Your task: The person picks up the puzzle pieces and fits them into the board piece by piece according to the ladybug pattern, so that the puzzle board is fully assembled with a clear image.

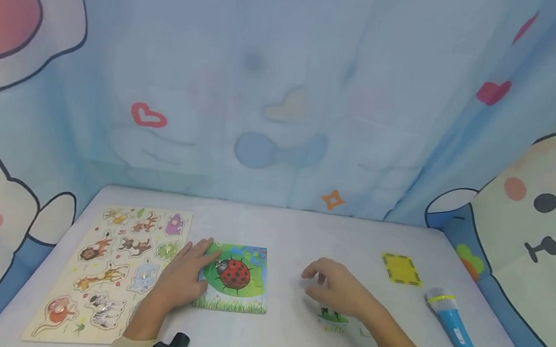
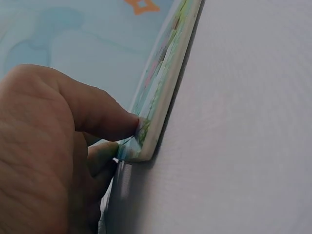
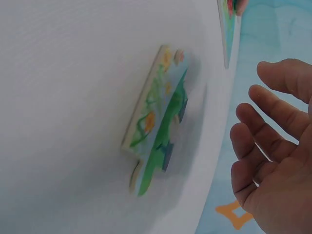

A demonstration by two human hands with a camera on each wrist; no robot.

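Two puzzle boards [image 1: 233, 277], one microphone [image 1: 457, 329], perhaps one loose piece [image 1: 332, 315].

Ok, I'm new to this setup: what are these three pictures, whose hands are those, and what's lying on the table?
There is no machine here: a person works with two bare hands. The wide picture comes from a camera on the person's head, looking down at a white table. The other two come from cameras on each wrist, so they show the table edge-on and tilted.

The left hand rests with straight fingers on the left edge of a square ladybird jigsaw board; the left wrist view shows fingertips touching its corner. The right hand hovers open, holding nothing, just above a loose green jigsaw piece.

Also on the table: a wooden animal peg puzzle at the left, a yellow square card and a blue toy microphone at the right.
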